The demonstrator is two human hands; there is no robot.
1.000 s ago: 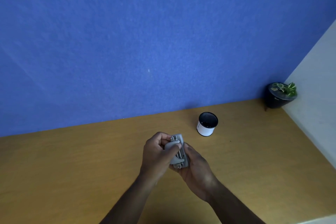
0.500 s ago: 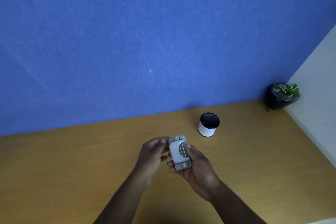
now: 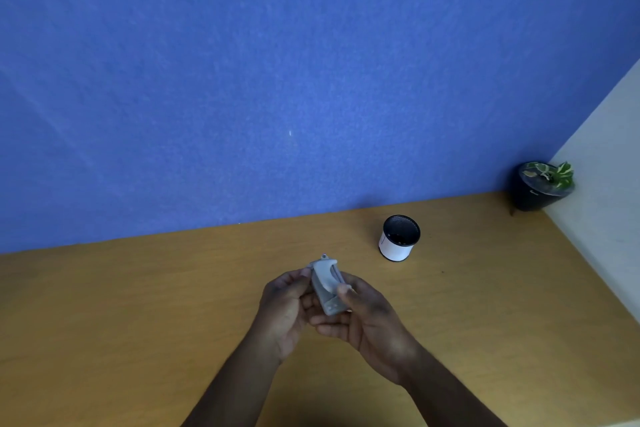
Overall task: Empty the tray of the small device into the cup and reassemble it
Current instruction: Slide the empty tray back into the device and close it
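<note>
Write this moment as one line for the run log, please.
left hand: grip on device | right hand: grip on device, held above table | cup: upright, apart

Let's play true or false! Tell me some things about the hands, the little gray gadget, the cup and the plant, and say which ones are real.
1. Both hands hold the gadget. True: the left hand and the right hand are both on it.
2. The gadget lies on the table. False: it is held up above the table.
3. The cup stands upright. True.
4. The cup is red. False: it is white outside and dark inside.
5. The plant sits right next to the cup. False: it is far off in the right corner.
6. The gadget is over the cup. False: the cup is farther back and to the right.
</note>
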